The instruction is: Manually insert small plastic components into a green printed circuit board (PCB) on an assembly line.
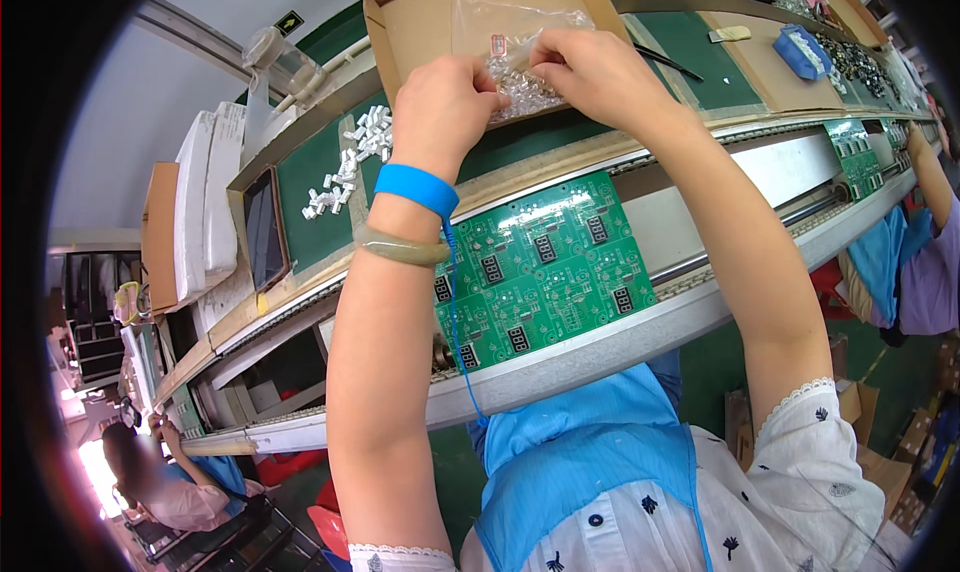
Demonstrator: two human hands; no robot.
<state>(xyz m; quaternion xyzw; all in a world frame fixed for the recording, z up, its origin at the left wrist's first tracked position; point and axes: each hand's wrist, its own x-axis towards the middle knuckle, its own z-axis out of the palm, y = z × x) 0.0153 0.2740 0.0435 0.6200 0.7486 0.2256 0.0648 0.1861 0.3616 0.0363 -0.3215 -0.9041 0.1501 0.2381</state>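
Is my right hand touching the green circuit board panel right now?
Apart. The head view shows the right hand up at the clear plastic bag, with a tan ledge visible between it and the green circuit board panel.

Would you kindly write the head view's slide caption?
Left hand and right hand at a clear bag beyond a green circuit board.

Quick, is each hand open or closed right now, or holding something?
Left hand: curled at the clear bag; grip can't be told.
Right hand: curled at the bag too; grip can't be told.
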